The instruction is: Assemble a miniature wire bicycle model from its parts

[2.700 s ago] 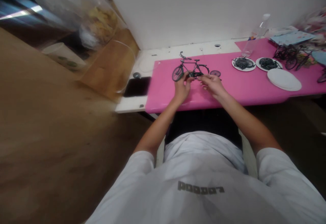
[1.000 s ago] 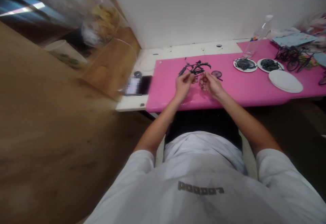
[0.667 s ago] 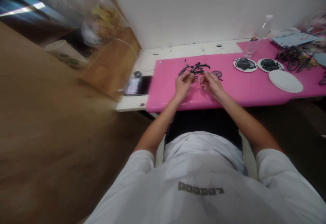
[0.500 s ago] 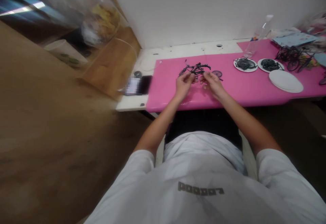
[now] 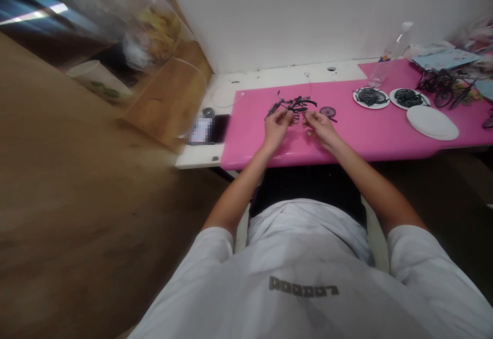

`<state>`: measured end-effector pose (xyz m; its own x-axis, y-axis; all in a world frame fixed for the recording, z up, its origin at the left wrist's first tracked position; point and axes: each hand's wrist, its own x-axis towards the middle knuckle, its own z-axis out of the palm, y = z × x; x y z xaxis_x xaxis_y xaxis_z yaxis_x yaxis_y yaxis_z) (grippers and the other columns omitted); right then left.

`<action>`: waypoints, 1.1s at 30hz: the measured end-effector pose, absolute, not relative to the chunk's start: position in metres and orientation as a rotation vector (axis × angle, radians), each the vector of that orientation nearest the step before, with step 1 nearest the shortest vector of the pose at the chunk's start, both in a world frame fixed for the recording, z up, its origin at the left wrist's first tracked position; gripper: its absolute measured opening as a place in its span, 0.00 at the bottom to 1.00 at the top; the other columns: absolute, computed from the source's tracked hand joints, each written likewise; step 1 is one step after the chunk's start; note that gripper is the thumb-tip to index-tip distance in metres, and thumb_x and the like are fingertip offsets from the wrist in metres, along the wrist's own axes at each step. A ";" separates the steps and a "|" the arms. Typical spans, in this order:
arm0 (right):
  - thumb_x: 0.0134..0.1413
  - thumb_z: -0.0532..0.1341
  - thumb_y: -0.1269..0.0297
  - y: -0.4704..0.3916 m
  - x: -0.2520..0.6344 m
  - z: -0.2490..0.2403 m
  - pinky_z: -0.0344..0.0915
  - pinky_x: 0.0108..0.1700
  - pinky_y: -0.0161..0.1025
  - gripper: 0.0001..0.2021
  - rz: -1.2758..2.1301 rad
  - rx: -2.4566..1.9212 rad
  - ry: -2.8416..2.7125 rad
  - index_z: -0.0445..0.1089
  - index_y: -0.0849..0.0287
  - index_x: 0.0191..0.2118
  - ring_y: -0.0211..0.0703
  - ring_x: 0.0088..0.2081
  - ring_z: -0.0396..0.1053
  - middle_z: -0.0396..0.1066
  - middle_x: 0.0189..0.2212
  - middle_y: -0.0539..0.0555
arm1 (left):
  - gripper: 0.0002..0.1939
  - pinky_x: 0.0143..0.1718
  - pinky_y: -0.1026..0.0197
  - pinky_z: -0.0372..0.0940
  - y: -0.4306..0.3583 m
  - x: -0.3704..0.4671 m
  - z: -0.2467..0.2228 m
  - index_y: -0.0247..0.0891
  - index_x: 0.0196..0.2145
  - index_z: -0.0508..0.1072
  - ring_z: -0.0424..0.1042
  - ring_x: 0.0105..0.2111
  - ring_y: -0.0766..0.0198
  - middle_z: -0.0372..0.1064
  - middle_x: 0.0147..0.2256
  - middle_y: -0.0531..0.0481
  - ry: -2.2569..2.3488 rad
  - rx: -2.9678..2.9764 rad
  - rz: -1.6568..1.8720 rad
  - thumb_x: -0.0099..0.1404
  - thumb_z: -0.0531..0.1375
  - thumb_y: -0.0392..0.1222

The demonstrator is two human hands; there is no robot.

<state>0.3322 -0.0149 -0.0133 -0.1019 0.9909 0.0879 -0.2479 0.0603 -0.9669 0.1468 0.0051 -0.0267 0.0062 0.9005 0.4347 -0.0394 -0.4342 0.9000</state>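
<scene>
Left-hand grip (image 5: 275, 129) clamped on slim black miniature bicycle (image 5: 297, 105), tilted, just far of both hands. Right-hand grip (image 5: 320, 125) near its rear, can't tell if closed. Pink-covered tabletop (image 5: 246, 144): near edge by wrists; dark spoked wheel (image 5: 327, 112) just right.

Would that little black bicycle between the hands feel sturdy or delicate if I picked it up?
The little black bicycle is probably light, being small beside the left hand. Looking thin all over, it might snap if forced. Narrow and tilted, it would likely tip if released.
</scene>
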 end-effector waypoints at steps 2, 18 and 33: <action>0.45 0.82 0.30 -0.013 0.333 -0.015 0.59 0.25 0.31 0.32 1.349 -0.912 -1.116 0.76 0.52 0.40 0.37 0.33 0.72 0.76 0.32 0.48 | 0.30 0.40 0.57 0.81 0.005 0.147 -0.026 0.40 0.35 0.79 0.84 0.34 0.59 0.82 0.33 0.44 0.909 1.506 1.543 0.69 0.69 0.73; 0.54 0.81 0.43 -0.024 0.336 0.011 0.53 0.21 0.33 0.21 1.193 -1.056 -1.318 0.78 0.54 0.33 0.35 0.25 0.65 0.79 0.30 0.53 | 0.26 0.40 0.59 0.80 -0.002 0.150 -0.027 0.41 0.41 0.81 0.86 0.36 0.58 0.83 0.34 0.47 0.990 1.551 1.608 0.71 0.70 0.69; 0.55 0.78 0.50 -0.022 0.335 0.006 0.55 0.22 0.31 0.16 1.138 -1.131 -1.168 0.80 0.56 0.33 0.36 0.27 0.67 0.79 0.31 0.54 | 0.26 0.43 0.58 0.81 0.005 0.150 -0.044 0.40 0.53 0.84 0.87 0.38 0.58 0.85 0.41 0.44 1.011 1.771 1.663 0.76 0.67 0.66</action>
<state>0.3354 -0.0215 0.0055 0.0536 0.9953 0.0807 -0.0546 0.0836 -0.9950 0.1497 0.0053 -0.0442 -0.0245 0.7930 0.6087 0.1756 -0.5960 0.7835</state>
